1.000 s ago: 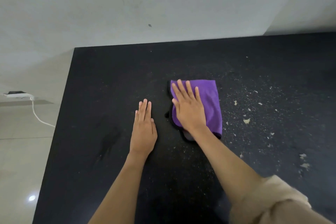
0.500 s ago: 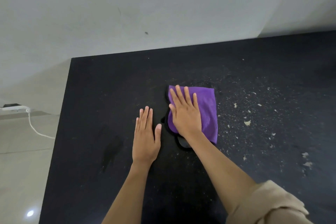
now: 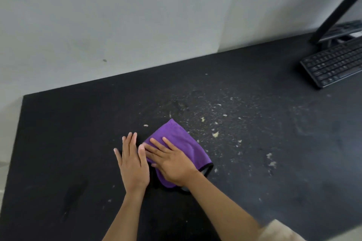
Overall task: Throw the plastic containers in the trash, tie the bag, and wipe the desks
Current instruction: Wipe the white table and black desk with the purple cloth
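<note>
The cloth [image 3: 182, 143] has turned toward 1 o'clock; a keyboard [image 3: 333, 64] now shows. Right hand [image 3: 172, 162] presses it flat-fingered, left hand [image 3: 133, 164] flat on the table [image 3: 58, 143]

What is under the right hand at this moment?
The purple cloth lies flat on the black desk, pressed by the right hand. Whether crumbs lie beneath the cloth cannot be seen; it covers that patch.

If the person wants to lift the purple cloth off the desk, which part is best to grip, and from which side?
Probably the far corner of the purple cloth, approached from above and from the wall side. That corner points away from the person and lies flat and uncovered, while the right hand presses flat on the near part. The left hand rests flat on the black desk beside it, free to pinch.
</note>
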